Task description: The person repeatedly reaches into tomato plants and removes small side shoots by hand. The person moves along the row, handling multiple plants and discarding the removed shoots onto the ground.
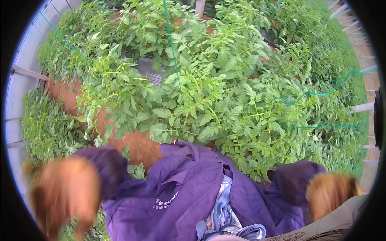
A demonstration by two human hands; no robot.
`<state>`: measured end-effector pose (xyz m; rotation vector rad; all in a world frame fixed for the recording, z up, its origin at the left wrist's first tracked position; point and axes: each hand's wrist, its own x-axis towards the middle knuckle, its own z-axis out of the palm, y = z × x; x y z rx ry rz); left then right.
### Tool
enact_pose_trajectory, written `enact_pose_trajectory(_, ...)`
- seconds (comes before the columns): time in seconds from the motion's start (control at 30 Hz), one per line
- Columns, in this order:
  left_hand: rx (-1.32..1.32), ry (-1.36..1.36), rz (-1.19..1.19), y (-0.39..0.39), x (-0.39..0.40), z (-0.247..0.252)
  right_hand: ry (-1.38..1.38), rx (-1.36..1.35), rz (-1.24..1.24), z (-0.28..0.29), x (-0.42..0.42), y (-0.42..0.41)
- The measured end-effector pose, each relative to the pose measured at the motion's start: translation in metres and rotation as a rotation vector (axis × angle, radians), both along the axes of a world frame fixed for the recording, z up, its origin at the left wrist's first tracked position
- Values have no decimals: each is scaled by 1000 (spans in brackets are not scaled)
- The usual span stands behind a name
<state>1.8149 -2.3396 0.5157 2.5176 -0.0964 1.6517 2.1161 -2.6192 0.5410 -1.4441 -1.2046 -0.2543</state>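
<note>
My left hand is raised close to the camera at the lower left, blurred by motion. Its fingers hang downward and spread, with nothing visible between them. At the lower right, my right hand is also raised and blurred; a pale grey surface in front hides its fingertips. Both arms bend up in dark purple sleeves. I wear a purple jacket with white writing on the chest, and a blue patterned scarf shows at its opening. Leafy tomato plants stand in front of me, apart from both hands.
Green twine runs down into the leaves, and another green strand crosses at the right. Dark mulch film shows between plants. Reddish soil lies at the left front. Translucent greenhouse sheeting borders the left side.
</note>
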Motion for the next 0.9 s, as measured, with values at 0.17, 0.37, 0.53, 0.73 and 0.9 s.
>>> enact_pose_trajectory(0.17, -1388, -202, 42, -24, -18, -230, 428, -286, 448, -94, -36, 85)
enact_pose_trajectory(0.37, -2027, 70, -432, -48, 55, -382, 320, -723, 624, -146, -81, 223)
enact_pose_trajectory(0.53, -2355, 288, -454, -5, 122, -385, 386, -1046, 832, -175, -105, 275)
enact_pose_trajectory(0.73, -2311, 477, -806, 35, 124, -401, -307, -892, 651, -193, -100, 307)
enact_pose_trajectory(0.9, -2077, 802, -1095, 73, 108, -392, -260, -1045, 641, -201, -79, 338)
